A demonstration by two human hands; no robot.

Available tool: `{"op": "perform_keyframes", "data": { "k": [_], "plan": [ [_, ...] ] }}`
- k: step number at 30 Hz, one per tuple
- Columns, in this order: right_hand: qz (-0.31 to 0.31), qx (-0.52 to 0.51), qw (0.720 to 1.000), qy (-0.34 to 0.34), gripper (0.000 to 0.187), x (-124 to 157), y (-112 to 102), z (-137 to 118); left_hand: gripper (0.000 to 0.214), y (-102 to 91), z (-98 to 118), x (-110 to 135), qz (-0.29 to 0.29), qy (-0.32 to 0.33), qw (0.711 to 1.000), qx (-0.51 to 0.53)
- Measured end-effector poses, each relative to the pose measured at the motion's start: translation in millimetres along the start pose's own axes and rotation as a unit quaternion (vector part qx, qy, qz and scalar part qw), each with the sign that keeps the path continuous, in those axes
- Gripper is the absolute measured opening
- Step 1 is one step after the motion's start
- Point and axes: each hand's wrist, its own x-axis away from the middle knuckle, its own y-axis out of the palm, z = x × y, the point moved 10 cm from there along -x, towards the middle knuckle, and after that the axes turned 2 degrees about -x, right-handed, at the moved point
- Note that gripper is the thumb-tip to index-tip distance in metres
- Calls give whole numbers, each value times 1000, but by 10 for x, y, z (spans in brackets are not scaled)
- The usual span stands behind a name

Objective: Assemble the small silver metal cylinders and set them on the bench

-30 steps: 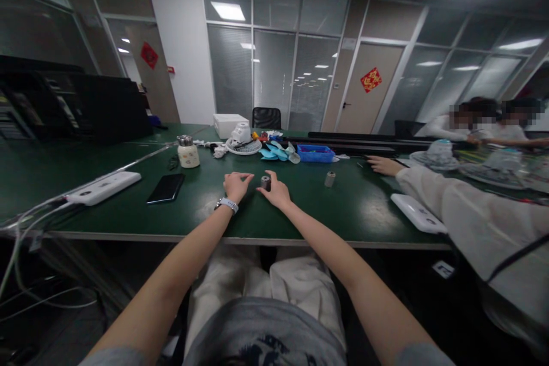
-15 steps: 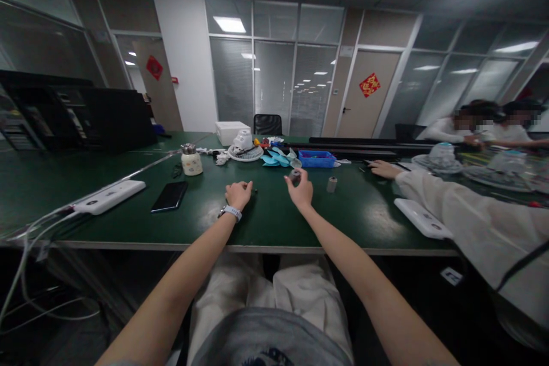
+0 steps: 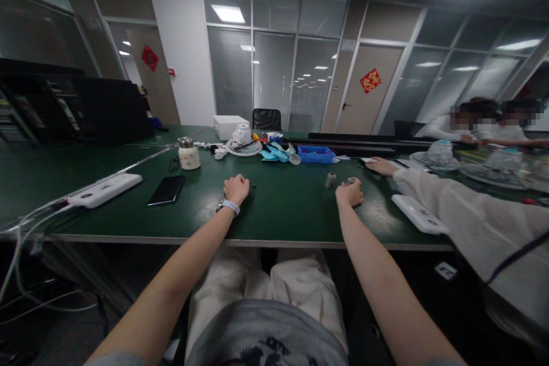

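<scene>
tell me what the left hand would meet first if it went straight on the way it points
Probably the light-blue blades, across the green table; the white grille lies close to that line, and depth is hard to judge, so the left hand might meet it first.

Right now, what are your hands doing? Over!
Right hand around one cylinder. Second cylinder upright, close by. Left hand curled, palm hidden. Tiny dark bit beside it.

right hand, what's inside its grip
A small metal cylinder: its top shows, but the right hand covers its lower part, so whether it touches the green table is hidden.
</scene>
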Motion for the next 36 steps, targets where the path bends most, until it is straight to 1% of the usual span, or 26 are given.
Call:
{"op": "perform_keyframes", "data": {
  "k": [2, 3, 5, 6, 7, 8, 9, 10, 11, 12, 13, 14, 15, 16, 17, 18, 20, 22, 24, 25, 27, 29, 32, 34, 35, 36],
  "plan": [
    [-6, 3, 1000, -2, 47, 10, -10, -16, 20, -14, 1, 4, 2, -2, 1000, 6],
    [5, 0, 1000, 0, 53, 24, -61, -29, 20, -22, 1, 5, 4, -3, 1000, 10],
    [62, -17, 998, -21, 63, 99, -256, -142, 19, -40, -4, 4, 9, -7, 1000, 19],
    [95, -30, 994, -54, 65, 177, -368, -264, 19, -50, -11, 3, 12, -10, 1000, 25],
    [117, -43, 987, -104, 62, 290, -452, -435, 18, -57, -20, 2, 16, -13, 999, 31],
    [116, -57, 977, -171, 56, 443, -480, -650, 16, -63, -31, -1, 19, -17, 999, 37],
    [89, -70, 963, -246, 49, 638, -442, -890, 16, -67, -45, -4, 23, -20, 999, 43],
    [33, -80, 942, -323, 42, 879, -329, -1135, 16, -68, -59, -8, 27, -24, 998, 50],
    [-43, -90, 915, -390, 37, 1160, -160, -1354, 17, -67, -73, -12, 29, -26, 998, 57],
    [-130, -95, 885, -437, 36, 1458, 49, -1526, 18, -65, -86, -15, 30, -28, 997, 66],
    [-218, -91, 856, -460, 37, 1747, 280, -1642, 20, -61, -98, -17, 30, -31, 996, 76],
    [-292, -76, 836, -457, 39, 1992, 512, -1702, 21, -56, -106, -19, 27, -33, 995, 87],
    [-343, -55, 826, -443, 43, 2184, 719, -1731, 22, -49, -110, -18, 23, -34, 995, 96],
    [-372, -35, 823, -429, 45, 2325, 890, -1749, 24, -42, -109, -16, 17, -34, 994, 101],
    [-384, -17, 825, -415, 46, 2417, 1026, -1763, 25, -39, -103, -12, 11, -33, 994, 103],
    [-383, -5, 830, -405, 44, 2470, 1127, -1781, 26, -37, -93, -8, 6, -31, 994, 102],
    [-377, 4, 839, -393, 35, 2509, 1257, -1809, 28, -39, -70, 1, 0, -26, 995, 96],
    [-380, 2, 842, -382, 27, 2493, 1317, -1808, 29, -40, -58, 4, -3, -25, 995, 94],
    [-379, -11, 841, -387, 25, 2433, 1284, -1802, 29, -33, -62, 1, -5, -28, 995, 92],
    [-372, -21, 840, -396, 25, 2374, 1227, -1799, 29, -29, -66, -2, -6, -30, 995, 90],
    [-338, -49, 841, -420, 27, 2166, 1032, -1777, 29, -19, -71, -6, -8, -33, 996, 85],
    [-282, -85, 848, -440, 29, 1812, 748, -1698, 29, -17, -67, -5, -10, -32, 996, 81],
    [-174, -129, 870, -442, 37, 1084, 246, -1427, 29, -19, -50, 4, -14, -28, 996, 81],
    [-81, -126, 905, -398, 42, 541, -87, -1125, 29, -22, -41, 8, -14, -24, 996, 84],
    [-32, -114, 925, -362, 43, 298, -238, -949, 29, -25, -42, 8, -13, -24, 996, 85],
    [1, -97, 939, -329, 43, 104, -349, -786, 28, -27, -45, 7, -12, -25, 996, 87]
  ]
}}
